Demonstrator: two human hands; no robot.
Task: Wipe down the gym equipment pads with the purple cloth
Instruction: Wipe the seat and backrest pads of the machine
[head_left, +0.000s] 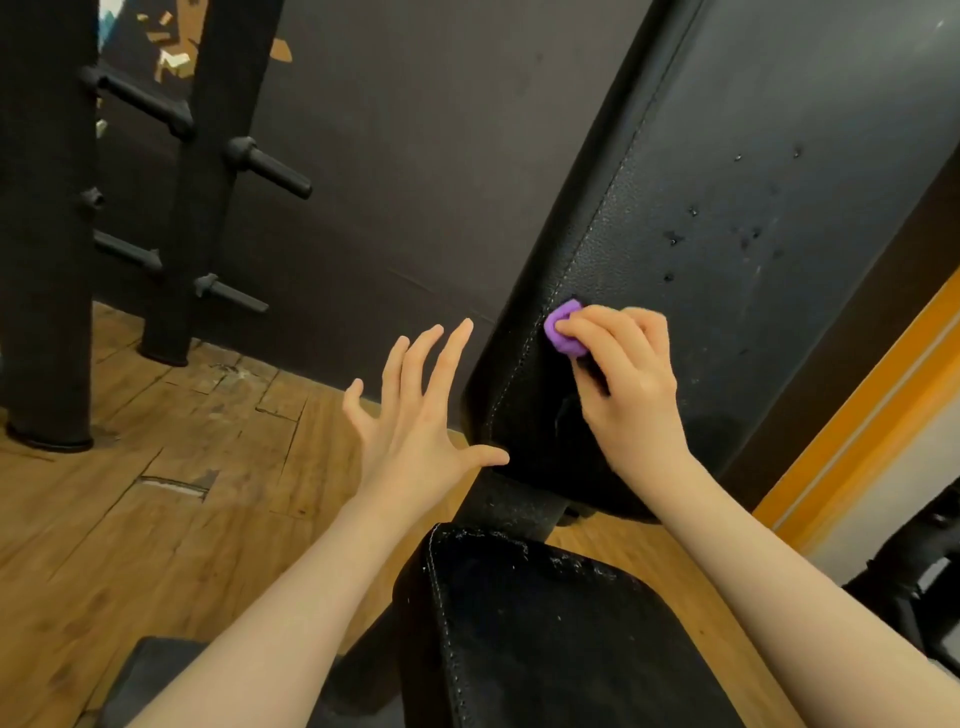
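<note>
The right hand (626, 374) has its grip clamped on the bunched purple cloth (563, 330), pressed on the lower back pad (727, 234); the left hand (415, 415) is spread open beside it. Better to unfold the cloth and make long strokes upward over the wet drops (717, 228)

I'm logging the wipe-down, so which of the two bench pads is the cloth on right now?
The upright back pad: the right hand presses the purple cloth near its stitched edge. The seat pad below is untouched.

Worn plank floor (156, 457), black rack posts (47, 260) standing on it, bench frame (514, 506)
</note>
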